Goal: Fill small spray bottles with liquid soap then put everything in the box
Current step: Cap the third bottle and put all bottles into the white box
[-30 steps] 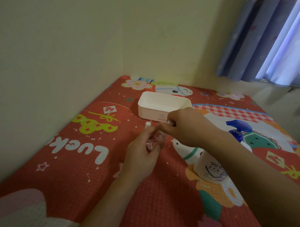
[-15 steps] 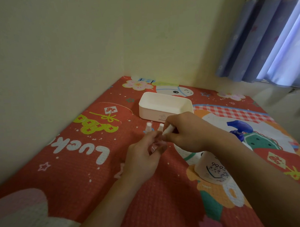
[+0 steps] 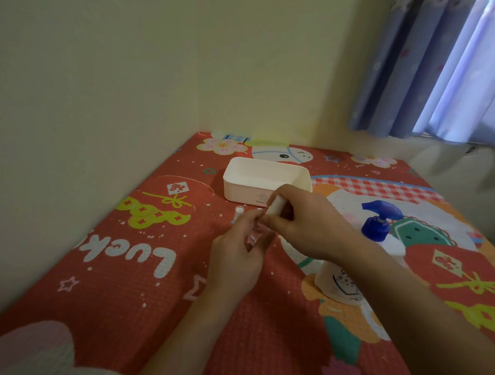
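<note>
My left hand (image 3: 237, 257) holds a small clear pinkish spray bottle (image 3: 253, 237) above the red mat. My right hand (image 3: 304, 227) grips a white cap (image 3: 275, 206) right above that bottle's top. Another small spray bottle (image 3: 238, 213) stands on the mat just behind my left fingers, mostly hidden. The white box (image 3: 242, 184) sits open behind both hands and looks to hold nothing. A white liquid soap bottle (image 3: 336, 285) with a blue pump (image 3: 380, 219) stands to the right, partly behind my right forearm.
The red patterned mat (image 3: 126, 275) meets a cream wall on the left and at the back. A blue curtain (image 3: 432, 63) hangs at the upper right.
My right hand has lifted the white cap slightly and tilted it, and it now shows more clearly above the bottle in my left hand. The second small bottle is more hidden.
</note>
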